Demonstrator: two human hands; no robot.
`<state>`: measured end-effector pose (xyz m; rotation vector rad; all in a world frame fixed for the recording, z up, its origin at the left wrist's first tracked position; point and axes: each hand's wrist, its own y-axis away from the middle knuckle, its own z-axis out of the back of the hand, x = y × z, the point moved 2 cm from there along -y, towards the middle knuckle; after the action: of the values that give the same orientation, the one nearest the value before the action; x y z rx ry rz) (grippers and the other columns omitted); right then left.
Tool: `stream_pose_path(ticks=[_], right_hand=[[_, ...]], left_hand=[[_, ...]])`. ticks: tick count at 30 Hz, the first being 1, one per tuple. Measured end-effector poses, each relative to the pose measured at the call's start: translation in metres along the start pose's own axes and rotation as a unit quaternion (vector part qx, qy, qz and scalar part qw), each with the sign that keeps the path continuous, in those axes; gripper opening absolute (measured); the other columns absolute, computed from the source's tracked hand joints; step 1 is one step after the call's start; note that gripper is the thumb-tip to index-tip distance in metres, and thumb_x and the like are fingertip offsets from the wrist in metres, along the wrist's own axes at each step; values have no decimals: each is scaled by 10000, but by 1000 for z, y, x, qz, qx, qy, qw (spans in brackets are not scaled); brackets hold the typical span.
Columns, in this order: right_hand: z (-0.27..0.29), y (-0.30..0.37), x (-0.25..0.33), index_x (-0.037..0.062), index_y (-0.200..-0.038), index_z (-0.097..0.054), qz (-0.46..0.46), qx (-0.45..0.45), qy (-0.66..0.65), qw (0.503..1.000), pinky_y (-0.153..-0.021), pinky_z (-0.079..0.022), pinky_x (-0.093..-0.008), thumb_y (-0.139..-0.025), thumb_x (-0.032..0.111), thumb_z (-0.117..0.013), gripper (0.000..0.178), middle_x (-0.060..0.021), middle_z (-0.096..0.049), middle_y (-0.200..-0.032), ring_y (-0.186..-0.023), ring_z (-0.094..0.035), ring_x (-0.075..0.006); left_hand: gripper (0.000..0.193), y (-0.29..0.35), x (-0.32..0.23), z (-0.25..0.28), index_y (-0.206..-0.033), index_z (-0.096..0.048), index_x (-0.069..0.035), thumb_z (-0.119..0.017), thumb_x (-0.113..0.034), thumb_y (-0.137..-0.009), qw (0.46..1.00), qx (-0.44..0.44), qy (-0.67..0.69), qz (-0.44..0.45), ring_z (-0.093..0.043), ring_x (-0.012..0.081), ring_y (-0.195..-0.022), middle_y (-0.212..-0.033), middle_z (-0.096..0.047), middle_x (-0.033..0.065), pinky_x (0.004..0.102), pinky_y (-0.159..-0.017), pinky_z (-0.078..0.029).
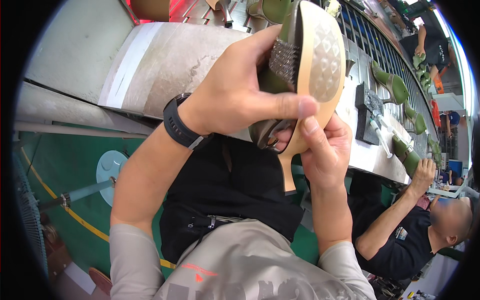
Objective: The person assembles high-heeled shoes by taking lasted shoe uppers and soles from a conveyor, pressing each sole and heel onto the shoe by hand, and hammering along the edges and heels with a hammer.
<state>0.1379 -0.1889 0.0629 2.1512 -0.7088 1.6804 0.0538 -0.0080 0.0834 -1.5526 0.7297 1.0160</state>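
Observation:
A high-heeled shoe is held up in front of me with its tan sole facing me, toe up and heel down. A pale quilted patch covers the forepart of the sole. On its left side shows a dark glittery strap, with a green form inside the shoe. My left hand is closed around the shoe's left side, its thumb pressed across the sole. My right hand grips the shoe near the heel, its thumb on the sole beside the left thumb. Some right fingers are hidden behind the shoe.
Behind the shoe runs a worn grey bench. On the right, several green shoes line a conveyor, near a black block and a white syringe-like tube. A co-worker's hand touches one green shoe. A light-blue round stool seat stands lower left.

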Motion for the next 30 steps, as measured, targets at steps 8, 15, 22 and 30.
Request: stream_pose_path(ticks=[8,15,22,30], right_hand=[[-6,15,8,-37,-1054,-686,-11,117,206,971,-585,-530,-311,-969,142,-763,212,-81,-721,-789,-672,-676,-95],[-28,9,26,16,-903,-652,230,187,358,885,-514,-479,-392,-856,193,-846,267,-115,-610,-687,-565,-617,-312],[-32,0,12,77,-789,-554,290,191,360,866,-469,-457,-392,-894,255,-797,319,-72,-584,-649,-535,-597,-281],[-31,1,17,52,-795,-604,285,177,372,866,-508,-463,-406,-866,267,-830,320,-96,-570,-642,-542,-583,-299]], left_hand=[[963,66,-7,16,-1408,-546,14,-1040,-292,-641,997,-39,-61,-17,-620,211,-1258,-1354,-653,136,386,-1055,-513],[1148,120,-10,9,-1549,-375,-31,-1014,-350,-651,984,-48,-155,-74,-522,325,-1430,-1488,-574,241,501,-1246,-326],[1113,137,-4,-6,-1460,-507,-68,-1030,-432,-547,979,-145,-141,-31,-567,327,-1388,-1427,-631,191,511,-1285,-268],[1136,144,-5,-13,-1513,-399,-124,-993,-446,-601,973,-148,-177,-16,-561,338,-1396,-1433,-625,191,530,-1276,-284]])
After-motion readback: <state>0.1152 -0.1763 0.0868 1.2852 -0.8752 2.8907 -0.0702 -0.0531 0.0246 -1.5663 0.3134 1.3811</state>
